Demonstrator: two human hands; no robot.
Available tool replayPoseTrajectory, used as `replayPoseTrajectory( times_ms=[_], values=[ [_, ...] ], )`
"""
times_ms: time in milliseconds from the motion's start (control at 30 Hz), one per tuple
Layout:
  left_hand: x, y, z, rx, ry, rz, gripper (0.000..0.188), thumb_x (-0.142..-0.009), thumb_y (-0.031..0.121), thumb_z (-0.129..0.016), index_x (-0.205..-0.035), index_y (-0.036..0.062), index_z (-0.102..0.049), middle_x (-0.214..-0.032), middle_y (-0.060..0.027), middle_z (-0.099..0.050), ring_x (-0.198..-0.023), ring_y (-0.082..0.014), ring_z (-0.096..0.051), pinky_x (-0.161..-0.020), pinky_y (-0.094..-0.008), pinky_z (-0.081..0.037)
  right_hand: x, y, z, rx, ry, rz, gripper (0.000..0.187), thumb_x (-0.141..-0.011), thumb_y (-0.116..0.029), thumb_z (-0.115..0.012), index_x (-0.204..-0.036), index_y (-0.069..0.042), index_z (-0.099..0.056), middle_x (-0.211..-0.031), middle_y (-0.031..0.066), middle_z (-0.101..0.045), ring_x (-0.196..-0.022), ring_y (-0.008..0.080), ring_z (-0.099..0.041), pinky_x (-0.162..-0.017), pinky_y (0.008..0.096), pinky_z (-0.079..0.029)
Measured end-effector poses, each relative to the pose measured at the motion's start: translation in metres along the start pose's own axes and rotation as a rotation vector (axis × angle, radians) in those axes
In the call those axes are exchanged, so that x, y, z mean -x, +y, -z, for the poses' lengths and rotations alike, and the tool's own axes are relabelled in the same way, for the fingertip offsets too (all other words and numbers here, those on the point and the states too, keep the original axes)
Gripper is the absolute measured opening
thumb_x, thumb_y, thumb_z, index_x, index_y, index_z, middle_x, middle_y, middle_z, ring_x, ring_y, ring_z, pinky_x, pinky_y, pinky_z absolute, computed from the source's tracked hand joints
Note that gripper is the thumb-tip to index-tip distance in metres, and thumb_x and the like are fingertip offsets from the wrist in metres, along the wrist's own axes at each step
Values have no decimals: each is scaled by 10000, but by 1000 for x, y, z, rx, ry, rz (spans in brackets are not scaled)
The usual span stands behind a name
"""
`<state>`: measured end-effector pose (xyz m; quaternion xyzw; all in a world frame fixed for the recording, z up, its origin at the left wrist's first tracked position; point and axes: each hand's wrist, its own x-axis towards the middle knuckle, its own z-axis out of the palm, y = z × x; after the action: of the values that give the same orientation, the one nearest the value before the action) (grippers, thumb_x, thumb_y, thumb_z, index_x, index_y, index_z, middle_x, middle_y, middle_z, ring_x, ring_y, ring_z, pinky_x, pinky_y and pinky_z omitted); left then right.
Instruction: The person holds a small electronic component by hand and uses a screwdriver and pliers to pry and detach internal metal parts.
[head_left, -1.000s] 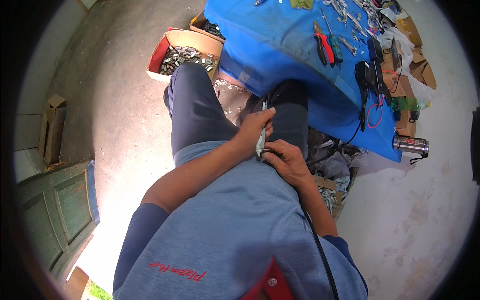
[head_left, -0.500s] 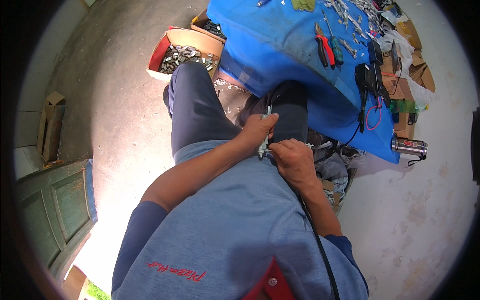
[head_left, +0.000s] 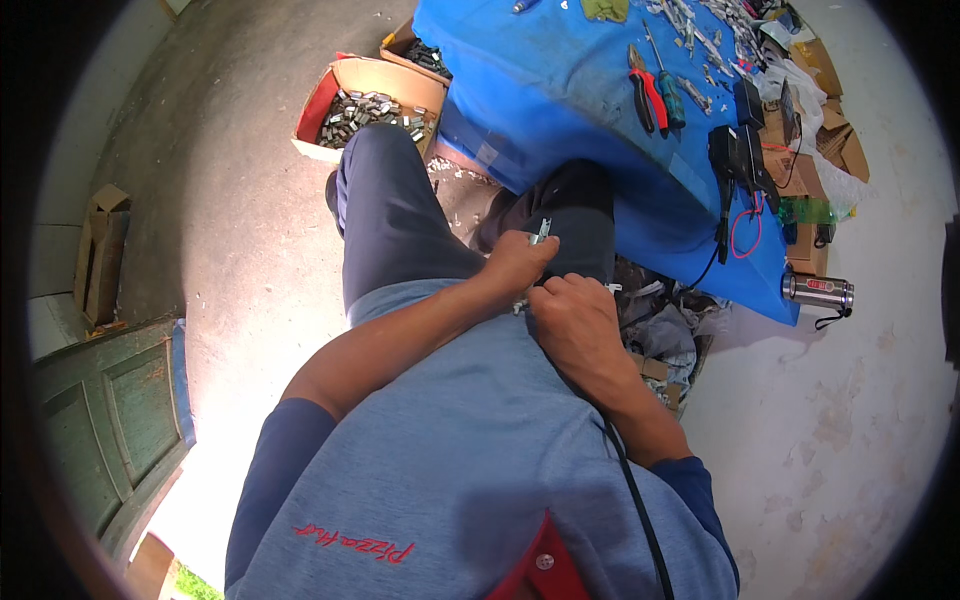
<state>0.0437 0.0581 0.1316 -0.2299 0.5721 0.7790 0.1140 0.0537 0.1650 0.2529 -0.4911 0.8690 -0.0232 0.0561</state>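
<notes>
The left hand is curled in front of the belly, its forearm slanting up from the lower left with the elbow bent, the back of the hand turned upward and the thumb pointing to the right. Its fingers are pressed together around a narrow, pale-grey, rigid-looking piece. The piece's notched, slender tip stands out beyond the thumb, over the dark trousers, while its middle is hidden in the grip; a small whitish bit shows below, between the two hands, and whether it belongs to the same piece cannot be told.

The right hand sits just beside, knuckles up, wrist bent and fingers folded under; whether it pinches anything cannot be told. Another small whitish end shows past its outer side. A thin black cable runs from under the right forearm down the shirt.

That heathered blue-grey shirt carries slanting red script lettering on the chest, near a red button placket. A cylindrical steel flask bears a small red printed patch. Beyond the knees, red-and-black-handled pliers lie on the blue-covered table.
</notes>
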Motion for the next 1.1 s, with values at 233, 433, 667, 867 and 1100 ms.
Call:
replayPoseTrajectory(
  times_ms=[233,433,667,867,1100],
  values=[
    [-2,-1,12,398,-155,125,355,-925,321,-563,-663,82,-535,-582,-10,-495,-488,-108,-458,-437,-279,-351,-3,19,-12,-262,83,-83,61,-734,-79,-634,-792,-74,-653,-755,90,-619,-764,275,-611,-689,400,-484],
    [2,6,19,614,-251,152,385,-958,364,-535,-658,134,-462,-521,-5,-460,-423,-117,-423,-392,-261,-330,10,21,-24,-653,57,-297,166,-813,-114,-660,-962,-49,-692,-863,127,-680,-790,283,-658,-702,351,-510],
    [5,7,23,675,-332,124,412,-965,412,-523,-666,137,-456,-514,-11,-467,-402,-135,-420,-390,-272,-335,25,24,-45,-1118,16,-475,181,-861,-102,-650,-1003,5,-688,-800,68,-688,-732,93,-614,-683,240,-487],
    [7,10,21,697,-340,127,416,-968,423,-519,-674,135,-459,-511,-11,-464,-402,-135,-415,-391,-272,-334,25,30,-46,-1414,-94,-530,184,-897,-112,-648,-1022,16,-689,-806,9,-667,-742,61,-592,-678,208,-478],
    [7,14,25,730,-379,112,425,-967,436,-508,-679,126,-458,-559,-19,-485,-451,-130,-433,-426,-267,-348,14,21,-38,-661,276,-216,118,-801,-63,-678,-915,-36,-690,-791,70,-676,-708,212,-646,-651,304,-501]
  ],
)
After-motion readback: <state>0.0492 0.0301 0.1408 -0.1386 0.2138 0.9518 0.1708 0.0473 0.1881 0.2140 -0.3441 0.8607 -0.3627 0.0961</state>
